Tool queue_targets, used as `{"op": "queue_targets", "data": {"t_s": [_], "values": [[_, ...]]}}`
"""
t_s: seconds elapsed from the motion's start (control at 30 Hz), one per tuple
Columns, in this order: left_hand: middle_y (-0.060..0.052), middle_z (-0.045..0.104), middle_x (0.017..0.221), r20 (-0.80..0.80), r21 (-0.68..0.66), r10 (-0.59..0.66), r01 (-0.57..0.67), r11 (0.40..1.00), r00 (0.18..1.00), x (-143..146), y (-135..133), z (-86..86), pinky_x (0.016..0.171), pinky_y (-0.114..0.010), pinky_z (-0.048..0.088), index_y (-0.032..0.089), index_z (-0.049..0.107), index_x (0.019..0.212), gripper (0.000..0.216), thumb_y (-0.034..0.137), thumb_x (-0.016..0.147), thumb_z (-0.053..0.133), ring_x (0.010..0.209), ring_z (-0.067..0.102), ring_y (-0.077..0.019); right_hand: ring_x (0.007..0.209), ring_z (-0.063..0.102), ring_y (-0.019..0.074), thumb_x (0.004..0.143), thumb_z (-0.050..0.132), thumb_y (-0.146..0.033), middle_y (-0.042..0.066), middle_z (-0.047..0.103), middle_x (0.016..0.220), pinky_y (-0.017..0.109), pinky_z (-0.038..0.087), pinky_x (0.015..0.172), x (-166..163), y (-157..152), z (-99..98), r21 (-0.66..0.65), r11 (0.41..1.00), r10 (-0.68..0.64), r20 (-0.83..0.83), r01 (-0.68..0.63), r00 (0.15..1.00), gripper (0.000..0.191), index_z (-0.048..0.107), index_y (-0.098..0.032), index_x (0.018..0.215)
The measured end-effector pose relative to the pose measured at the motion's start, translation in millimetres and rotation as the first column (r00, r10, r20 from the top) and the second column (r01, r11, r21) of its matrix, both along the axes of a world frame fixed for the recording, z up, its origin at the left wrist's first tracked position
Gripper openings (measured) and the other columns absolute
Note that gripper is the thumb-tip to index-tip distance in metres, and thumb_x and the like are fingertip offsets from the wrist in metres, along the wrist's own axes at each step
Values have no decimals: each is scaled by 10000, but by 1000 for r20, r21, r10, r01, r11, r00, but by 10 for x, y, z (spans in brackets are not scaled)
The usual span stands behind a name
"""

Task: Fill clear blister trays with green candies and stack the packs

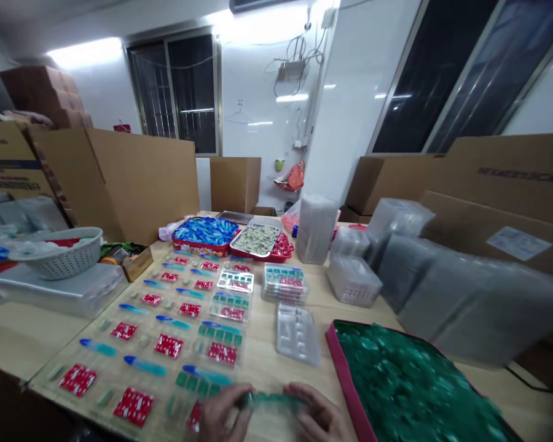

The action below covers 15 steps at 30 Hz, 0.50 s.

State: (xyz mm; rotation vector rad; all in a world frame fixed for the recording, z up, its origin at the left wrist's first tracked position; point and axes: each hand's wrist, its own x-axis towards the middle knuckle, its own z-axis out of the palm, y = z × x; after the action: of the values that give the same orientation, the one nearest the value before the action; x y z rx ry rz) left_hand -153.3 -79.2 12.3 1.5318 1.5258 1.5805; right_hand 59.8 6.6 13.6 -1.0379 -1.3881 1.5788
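At the near edge of the table, my left hand (225, 412) and my right hand (321, 415) pinch the two ends of a blurred green strip (276, 399). The strip is stretched level between my fingertips. Just left of my left hand lies a clear tray holding a blue pen-shaped piece (207, 374), a row of green squares (196, 385) and a red white-dotted packet partly hidden by my fingers. Beyond my hands rests a clear plastic tray (297, 334) with moulded compartments. Right of my right hand stands a pink-rimmed tray (343, 383) heaped with green pieces (405, 380).
Rows of filled clear trays cover the table's left half, with a stack of filled trays (284, 282) behind. Trays of blue pieces (206, 232) and pale pieces (257, 239) stand at the back. Wrapped clear plastic stacks (465, 294) line the right. A grey basket (67, 264) sits far left.
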Motion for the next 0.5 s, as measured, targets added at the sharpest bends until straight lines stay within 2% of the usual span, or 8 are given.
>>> {"op": "queue_targets", "data": {"t_s": [0.1,0.2,0.27,0.33,0.5], "values": [[-84,736,839,382,-229,27,66,971,924,-259,309,285,658,-292,552,173,704,959,313,357,706,696,742,682,-208,939,667,324,554,823,-460,105,727,959,448,520,865,-266,135,147,-65,997,-36,-101,30,994,439,736,-229,917],[-42,710,755,615,-323,133,94,942,777,-592,694,530,584,-250,506,159,667,902,381,337,582,769,609,643,-149,840,684,262,581,827,-437,80,724,899,417,536,828,-630,349,301,-141,989,-81,-236,48,968,457,710,-207,958],[-16,685,721,676,-381,183,125,916,714,-845,978,625,594,-249,496,169,623,835,353,296,547,782,585,632,-132,806,680,228,556,846,-412,66,718,859,379,539,814,-912,566,386,-166,984,-115,-319,64,941,448,703,-187,916],[-4,659,676,679,-442,219,153,884,700,-1105,1286,671,632,-264,501,174,577,755,288,252,560,773,591,633,-131,736,669,199,508,862,-403,54,706,812,342,549,746,-1208,851,428,-181,980,-148,-357,87,922,456,698,-171,865],[-27,652,668,617,-527,249,156,836,746,-1654,2143,691,676,-279,511,168,557,695,180,237,689,723,636,643,-151,559,609,169,528,769,-517,22,635,603,282,505,528,-1889,1749,300,-69,952,-306,-204,299,930,414,637,-157,681]]}}
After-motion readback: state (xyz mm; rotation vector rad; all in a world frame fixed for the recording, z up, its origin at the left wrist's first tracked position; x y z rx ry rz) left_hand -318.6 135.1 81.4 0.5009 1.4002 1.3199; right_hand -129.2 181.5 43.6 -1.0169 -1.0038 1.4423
